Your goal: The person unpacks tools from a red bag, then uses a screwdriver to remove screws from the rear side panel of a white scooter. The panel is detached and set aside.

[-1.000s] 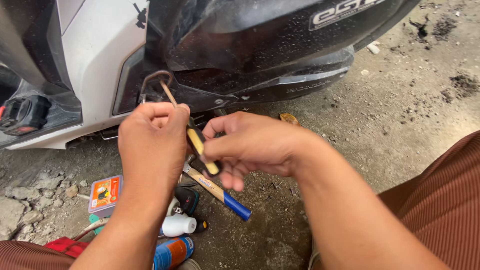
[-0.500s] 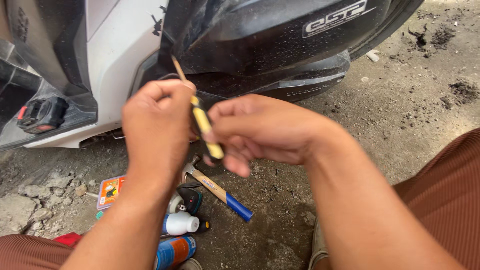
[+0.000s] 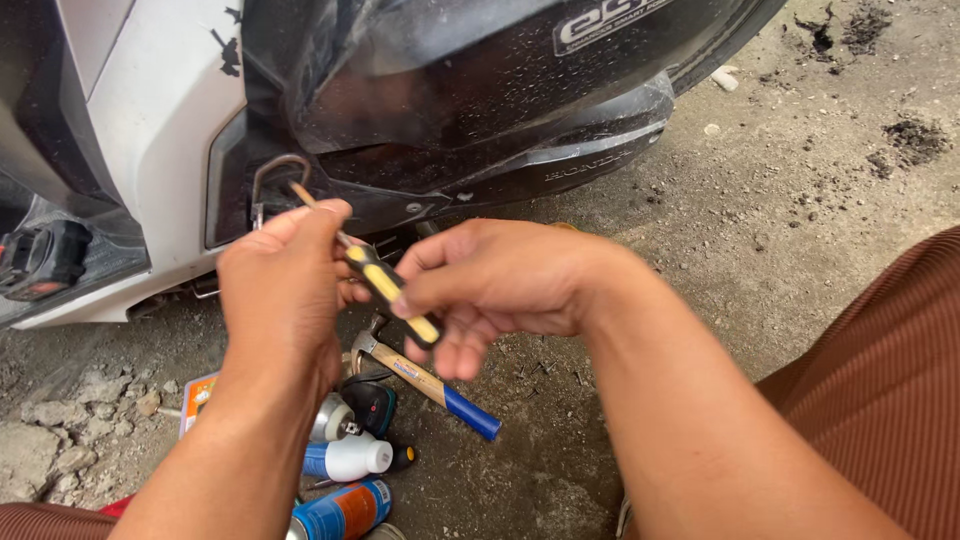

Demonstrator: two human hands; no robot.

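Both hands hold a screwdriver (image 3: pixel 385 285) with a yellow and black handle in front of a scooter's black and white body (image 3: pixel 450 90). My left hand (image 3: pixel 285 290) pinches the thin metal shaft near its tip, which points up and left toward a bent metal hook (image 3: pixel 275 170) on the scooter. My right hand (image 3: pixel 500 290) grips the lower end of the handle with its fingers curled around it.
On the dirt ground under my hands lie a hammer (image 3: pixel 430 385) with a wooden and blue handle, a white bottle (image 3: pixel 350 458), a blue and orange spray can (image 3: pixel 345 512) and a small orange box (image 3: pixel 198 398). Rubble (image 3: pixel 70 430) lies at the left; my brown trouser leg (image 3: pixel 890 380) is at the right.
The screwdriver has tilted from nearly upright to slanting up-left, its tip now close to the metal hook. Both hands have shifted slightly lower and to the left in the view.
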